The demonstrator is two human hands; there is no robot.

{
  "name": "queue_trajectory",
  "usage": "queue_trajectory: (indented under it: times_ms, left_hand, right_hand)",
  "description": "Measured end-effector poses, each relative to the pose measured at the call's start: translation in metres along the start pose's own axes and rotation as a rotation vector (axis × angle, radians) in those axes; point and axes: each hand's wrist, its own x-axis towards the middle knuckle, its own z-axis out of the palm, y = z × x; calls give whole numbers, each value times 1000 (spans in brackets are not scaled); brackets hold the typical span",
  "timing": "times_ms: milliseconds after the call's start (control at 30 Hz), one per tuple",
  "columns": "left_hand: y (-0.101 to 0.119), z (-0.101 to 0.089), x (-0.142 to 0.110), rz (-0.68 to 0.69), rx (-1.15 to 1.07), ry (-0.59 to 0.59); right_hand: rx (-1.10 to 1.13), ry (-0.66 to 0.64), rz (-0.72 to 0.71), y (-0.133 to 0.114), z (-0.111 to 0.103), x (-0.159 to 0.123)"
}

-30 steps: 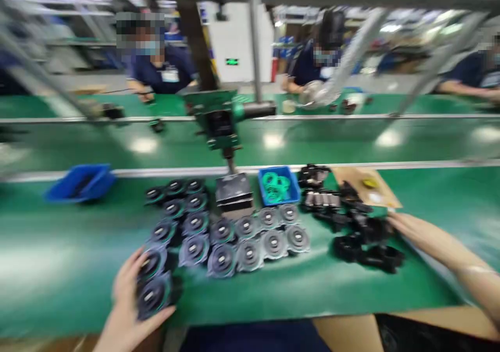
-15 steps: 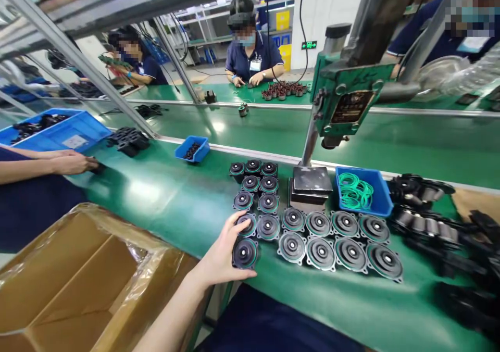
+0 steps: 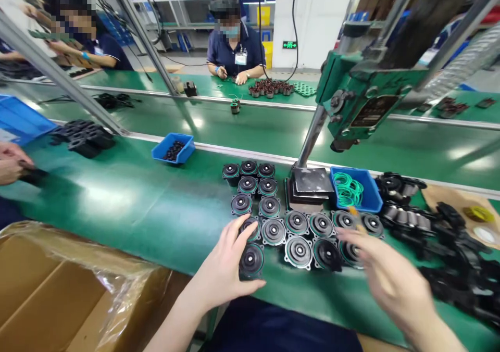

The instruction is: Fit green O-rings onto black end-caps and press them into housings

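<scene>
Black round motor end covers (image 3: pixel 299 250), each with a green ring, stand in an L-shaped group on the green bench. My left hand (image 3: pixel 221 268) curves around the left end of the near rows, thumb in front and fingers behind, wide apart. Its fingertips partly cover one end cover, and another end cover (image 3: pixel 251 260) lies between thumb and fingers. My right hand (image 3: pixel 398 279) is over the right end of these rows, blurred, its fingers stretched out to the left. A blurred orange patch (image 3: pixel 353 212) shows at one fingertip; I cannot tell what it is.
Behind the group are a metal block (image 3: pixel 310 181), a green press (image 3: pixel 363 102) and a blue bin (image 3: pixel 371 191) of green rings. Black parts (image 3: pixel 410 216) lie to the right. A carton (image 3: pixel 128 294) stands front left. Another person's hands (image 3: pixel 13 162) work at far left.
My right hand has entered from the right and now covers part of the near rows. My left hand keeps its place around the left end. The view has shifted.
</scene>
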Motion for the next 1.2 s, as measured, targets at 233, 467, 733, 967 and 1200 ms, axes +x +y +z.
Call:
queue_trajectory:
  times_ms: [233,467,733,967,1200]
  left_hand:
    - [1,4,4,37,113,79]
    - [-12,1,-1,33,133,146]
    - [-14,-4,-1,42,53,113]
    - [-6,-2,-5,59,1,-1]
    - [1,7,2,119,4,2]
  right_hand:
    - [-35,-189,-225,-37,80,83]
    - [-61,-309,-288,-42,93,97]
    - [-81,-349,-347,-65,86,74]
    - [-170,-280,-336,-78,90,57]
    - [-185,-241,-264,-80,94,43]
